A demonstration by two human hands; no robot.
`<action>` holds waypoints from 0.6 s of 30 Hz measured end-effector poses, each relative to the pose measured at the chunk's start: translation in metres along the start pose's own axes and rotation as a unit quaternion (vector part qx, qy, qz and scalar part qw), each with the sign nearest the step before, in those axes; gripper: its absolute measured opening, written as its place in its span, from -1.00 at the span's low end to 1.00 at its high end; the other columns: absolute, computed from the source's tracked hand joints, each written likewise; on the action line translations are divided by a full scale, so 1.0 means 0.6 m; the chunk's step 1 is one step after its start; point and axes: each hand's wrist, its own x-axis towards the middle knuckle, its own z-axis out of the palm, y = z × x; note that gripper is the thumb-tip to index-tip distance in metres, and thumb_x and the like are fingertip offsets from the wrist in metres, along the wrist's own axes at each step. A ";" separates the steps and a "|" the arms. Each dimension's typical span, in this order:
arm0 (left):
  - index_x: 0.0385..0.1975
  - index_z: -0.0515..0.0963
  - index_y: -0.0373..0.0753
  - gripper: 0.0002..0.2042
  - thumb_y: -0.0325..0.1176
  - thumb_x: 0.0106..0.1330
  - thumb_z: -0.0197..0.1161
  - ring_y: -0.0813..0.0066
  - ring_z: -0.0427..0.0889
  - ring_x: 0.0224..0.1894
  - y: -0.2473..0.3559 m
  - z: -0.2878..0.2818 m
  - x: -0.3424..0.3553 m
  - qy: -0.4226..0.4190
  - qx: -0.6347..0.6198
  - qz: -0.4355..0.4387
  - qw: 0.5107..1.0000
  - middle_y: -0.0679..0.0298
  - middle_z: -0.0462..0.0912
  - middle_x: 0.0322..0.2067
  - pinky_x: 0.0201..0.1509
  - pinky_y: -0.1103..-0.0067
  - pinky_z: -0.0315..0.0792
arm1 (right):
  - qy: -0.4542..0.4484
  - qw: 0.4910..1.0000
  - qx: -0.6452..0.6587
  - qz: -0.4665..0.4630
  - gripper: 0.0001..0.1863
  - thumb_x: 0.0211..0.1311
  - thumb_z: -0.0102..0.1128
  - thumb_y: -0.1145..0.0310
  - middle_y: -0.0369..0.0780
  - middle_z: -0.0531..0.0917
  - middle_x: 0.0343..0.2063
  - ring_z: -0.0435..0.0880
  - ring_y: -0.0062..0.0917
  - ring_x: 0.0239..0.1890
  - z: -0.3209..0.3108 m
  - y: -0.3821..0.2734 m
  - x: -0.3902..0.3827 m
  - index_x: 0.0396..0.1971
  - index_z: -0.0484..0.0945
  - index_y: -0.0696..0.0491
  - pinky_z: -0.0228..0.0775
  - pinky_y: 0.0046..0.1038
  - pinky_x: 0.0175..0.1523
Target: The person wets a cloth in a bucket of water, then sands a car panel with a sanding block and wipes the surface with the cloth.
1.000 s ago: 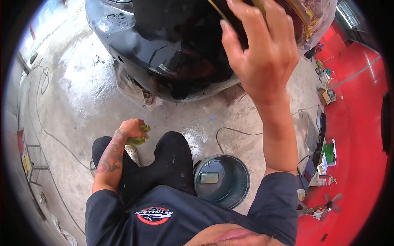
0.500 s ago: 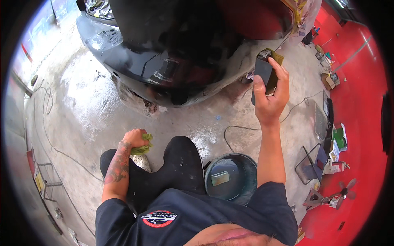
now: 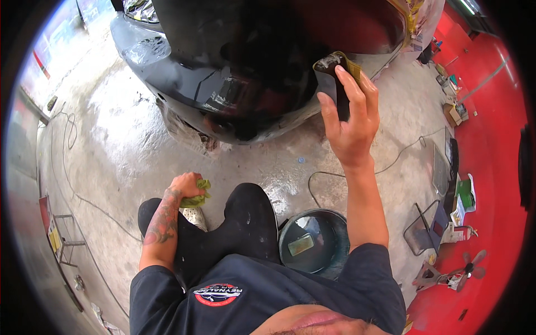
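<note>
My right hand is closed around a dark sanding block with sandpaper wrapped about it. The block is at the right lower curve of a glossy black car bumper; whether it presses on the paint I cannot tell. Low beside my knee, my left hand grips a crumpled yellow-green cloth. The fingers of that hand partly cover the cloth.
A dark bucket of water stands by my right leg, a rectangular piece inside it. A cable crosses the concrete floor. Along the red wall are a folding chair and a fan.
My right hand has moved left and slightly upward with the sanding block, onto or over the bumper's edge. My left hand and the cloth stay nearly in place.
</note>
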 end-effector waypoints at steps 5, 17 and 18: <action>-0.01 0.66 -0.07 -0.43 0.04 -0.06 0.42 0.07 0.70 -0.04 0.002 0.001 -0.001 0.006 -0.001 -0.002 1.000 0.07 0.74 -0.16 0.07 0.25 0.55 | 0.057 0.997 -0.023 -0.041 -0.45 -0.06 0.47 0.52 -0.14 0.61 0.00 0.62 -0.31 -0.13 0.037 -0.002 0.031 0.05 0.64 -0.05 0.52 -0.35 -0.06; 0.00 0.65 -0.10 -0.43 0.00 -0.07 0.40 0.05 0.69 -0.04 -0.002 0.000 -0.004 0.012 -0.009 0.002 1.000 0.03 0.73 -0.17 0.06 0.25 0.55 | 0.086 0.992 -0.041 -0.084 -0.44 -0.20 0.51 0.52 -0.19 0.63 -0.11 0.61 -0.35 -0.19 0.041 -0.028 0.065 -0.04 0.70 -0.09 0.50 -0.40 -0.12; 0.00 0.65 -0.09 -0.44 0.01 -0.06 0.40 0.05 0.69 -0.04 -0.002 -0.001 -0.002 0.011 -0.002 0.010 1.000 0.04 0.73 -0.17 0.06 0.25 0.55 | 0.094 0.990 -0.042 -0.100 -0.44 -0.19 0.51 0.52 -0.20 0.63 -0.11 0.61 -0.36 -0.18 0.046 -0.032 0.081 -0.04 0.70 -0.09 0.50 -0.40 -0.13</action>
